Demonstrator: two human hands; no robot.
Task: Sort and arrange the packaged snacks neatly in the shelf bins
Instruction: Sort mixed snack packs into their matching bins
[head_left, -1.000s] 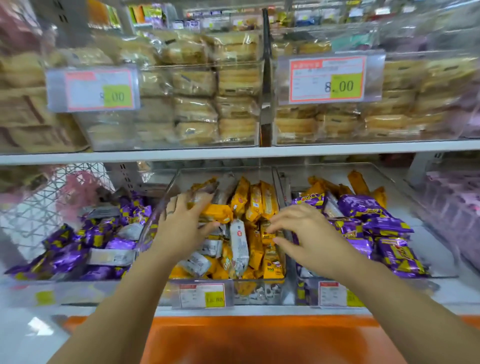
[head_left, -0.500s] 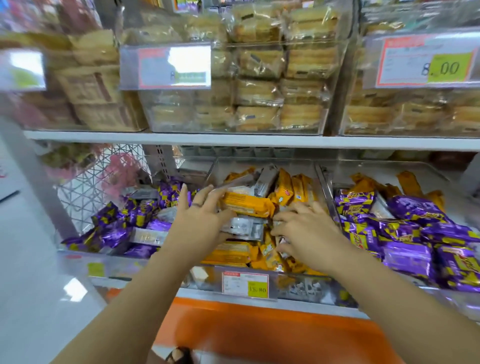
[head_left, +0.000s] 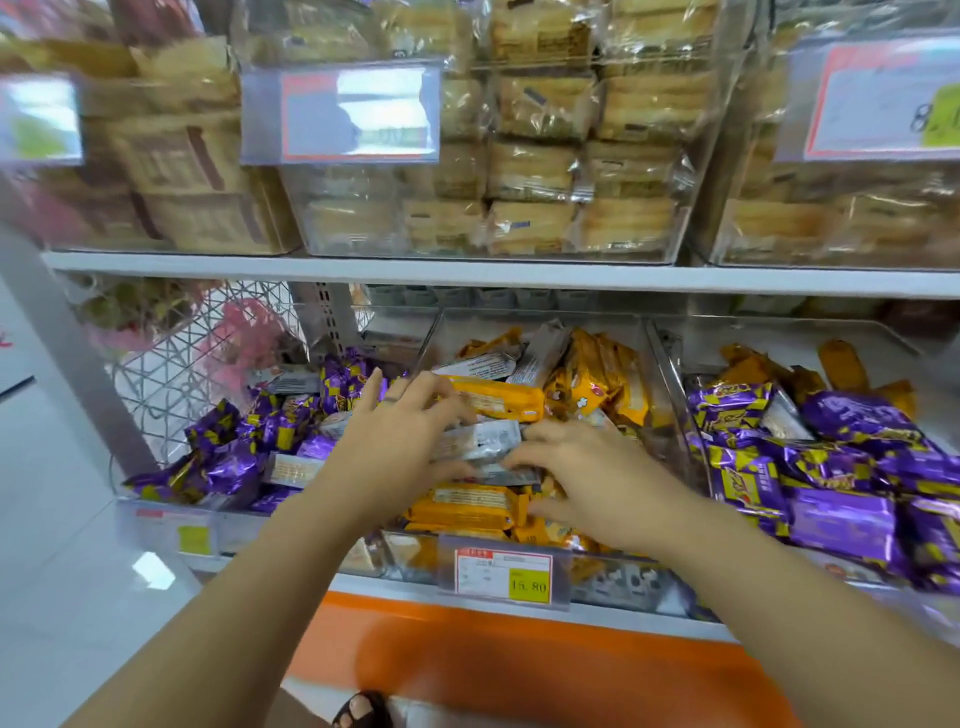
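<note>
Reaching into the middle bin (head_left: 658, 374) on the lower shelf, both hands work the heap of orange packets (head_left: 493, 402) from either side. The left hand (head_left: 400, 441) lies flat with its fingers spread, covering the top orange bar and the near end of a silver packet (head_left: 480, 441). It looks like a steadying press, so the stack does not slide while the other side is adjusted. The right hand (head_left: 597, 483) comes in from the opposite side with its fingers bent down onto the silver packet's far end. Motion blur hides the fingertips, so I cannot tell whether they pinch the wrapper or only push against it.

The silver packet lies crosswise on the pile, between the two hands, near the bin's front. Held from both ends like this, it can be squared up with the bars beneath or lifted out whole, probably the step in hand.

Purple packets (head_left: 249, 441) fill the left bin (head_left: 156, 512), and more purple ones (head_left: 831, 467) fill the right bin (head_left: 779, 332). A few stray orange bars (head_left: 841, 358) lie at the back of the right bin, so sorting seems far from finished. A price tag (head_left: 503, 571) hangs on the middle bin's front.
</note>
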